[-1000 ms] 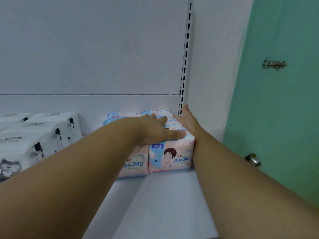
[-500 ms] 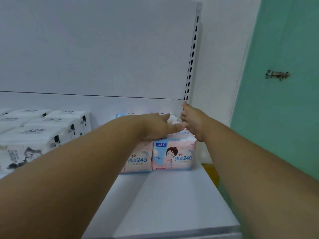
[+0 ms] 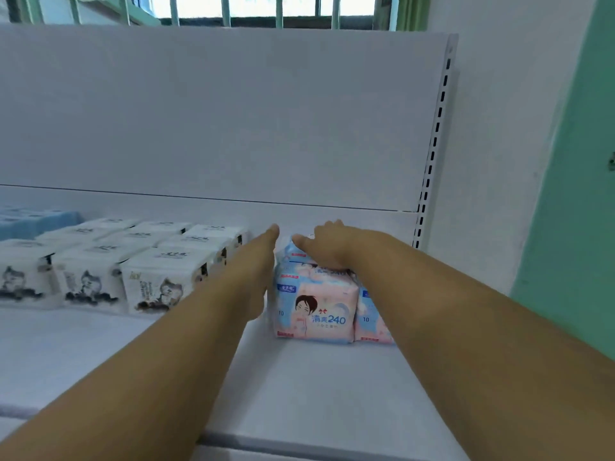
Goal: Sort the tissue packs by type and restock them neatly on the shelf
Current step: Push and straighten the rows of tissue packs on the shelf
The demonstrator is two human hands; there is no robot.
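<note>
Blue packs [image 3: 36, 221]: a blurred pale-blue block at the far left of the shelf [image 3: 316, 394], well left of both hands; details too soft to tell.
White packs [image 3: 159, 261]: rows of white tissue packs printed with a grey-and-black cat, standing side by side on the shelf, just left of the left forearm.
Left hand [image 3: 263, 261]: stretched forward with straight fingers, edge-on against the left flank of the pink stack; it grips nothing.
Pink packs [image 3: 316, 307]: pink-and-blue packs showing a cartoon face and "240", standing upright in a tight cluster between the two hands, a second front pack partly hidden behind the right forearm.
Right hand [image 3: 329, 247]: laid palm-down on top of the pink stack, fingers loosely bent over its upper edge, thumb pointing left; it presses rather than pinches.
Slotted upright [image 3: 432, 154]: a white perforated post at the shelf's end, right of the right hand.
</note>
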